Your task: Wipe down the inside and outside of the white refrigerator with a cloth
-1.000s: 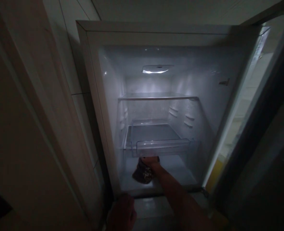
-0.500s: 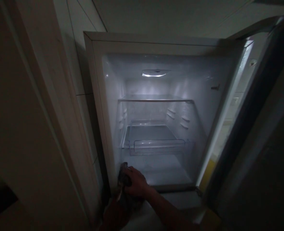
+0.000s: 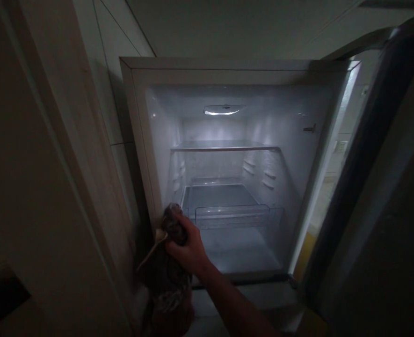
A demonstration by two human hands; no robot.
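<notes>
My right hand (image 3: 189,245) grips a dark, patterned cloth (image 3: 168,267) with a pale edge and presses it to the left front edge of an open refrigerator (image 3: 139,140). The cloth's lower part hangs down below the hand. Dim at the bottom of the view, my left hand (image 3: 175,318) is under the hanging cloth; its fingers are hidden. Inside the lit refrigerator are a glass shelf (image 3: 224,149) and a clear drawer (image 3: 233,215) lower down.
The refrigerator door (image 3: 371,196) stands open on the right. A wooden door frame (image 3: 83,187) rises close on the left, beside a tiled wall (image 3: 113,93). Something yellow (image 3: 304,252) shows behind the hinge side.
My right hand has moved up along the refrigerator's left edge with the cloth. More of the cloth now shows hanging below. The view has shifted slightly.
</notes>
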